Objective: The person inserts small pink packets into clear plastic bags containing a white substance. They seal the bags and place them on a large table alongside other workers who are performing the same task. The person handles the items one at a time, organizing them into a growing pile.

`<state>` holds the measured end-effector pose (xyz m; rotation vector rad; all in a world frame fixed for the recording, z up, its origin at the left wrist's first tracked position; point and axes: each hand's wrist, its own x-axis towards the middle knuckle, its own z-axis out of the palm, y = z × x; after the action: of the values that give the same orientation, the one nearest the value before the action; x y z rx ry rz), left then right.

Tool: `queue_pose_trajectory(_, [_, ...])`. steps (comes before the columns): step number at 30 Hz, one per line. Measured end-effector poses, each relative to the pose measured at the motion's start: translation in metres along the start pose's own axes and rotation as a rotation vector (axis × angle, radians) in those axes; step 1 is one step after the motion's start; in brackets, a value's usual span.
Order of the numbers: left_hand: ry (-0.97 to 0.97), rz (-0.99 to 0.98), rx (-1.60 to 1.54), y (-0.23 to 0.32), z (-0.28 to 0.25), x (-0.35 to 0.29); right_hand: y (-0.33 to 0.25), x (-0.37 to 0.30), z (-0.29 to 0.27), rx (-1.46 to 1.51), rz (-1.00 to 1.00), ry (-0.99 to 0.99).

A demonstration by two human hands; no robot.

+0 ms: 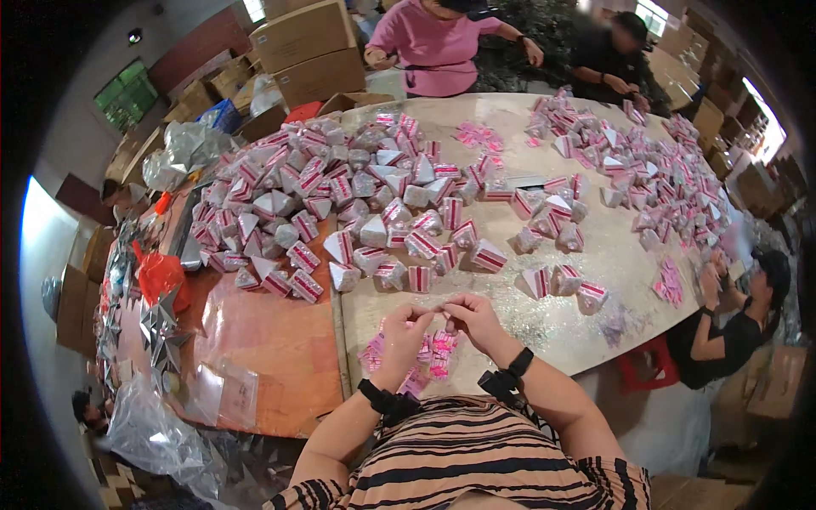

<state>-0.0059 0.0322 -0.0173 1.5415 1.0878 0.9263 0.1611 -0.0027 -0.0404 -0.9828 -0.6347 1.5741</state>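
Note:
My left hand (406,330) and my right hand (478,321) meet over the near edge of the table, thumbs and fingers pinched together. Whatever sits between the fingertips is too small to make out. Just below and between my hands lie loose pink printed tags (440,355). Beyond my fingertips stand several glittery cake-slice ornaments, white with pink stripes; the closest cake slice (420,279) is directly ahead. A large heap of these ornaments (314,166) spreads to the far left.
Another ornament heap (663,187) covers the table's right side. Pink tags (670,280) lie near a seated person (731,314); two more people work at the far edge. Orange-red boarding (272,340) holds a plastic bag (228,393). Silver stars (157,327) crowd the left edge.

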Motion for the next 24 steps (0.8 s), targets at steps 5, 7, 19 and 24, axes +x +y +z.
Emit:
queue_pose_trajectory(5, [-0.222,0.256,0.36,0.013,-0.02,0.004,0.003,0.001,-0.002,0.001,0.165,-0.057])
queue_pose_trajectory(7, [-0.378,0.418,0.54,0.02,-0.03,0.01,0.0,0.002,-0.007,-0.014,0.209,-0.081])
queue_pose_trajectory(19, [-0.439,0.926,0.975,0.013,-0.025,0.024,-0.014,0.006,-0.013,-0.348,0.374,-0.134])
queue_pose_trajectory(24, [-0.454,0.911,0.915,0.002,-0.019,0.018,-0.01,0.004,-0.015,-0.433,0.317,-0.163])
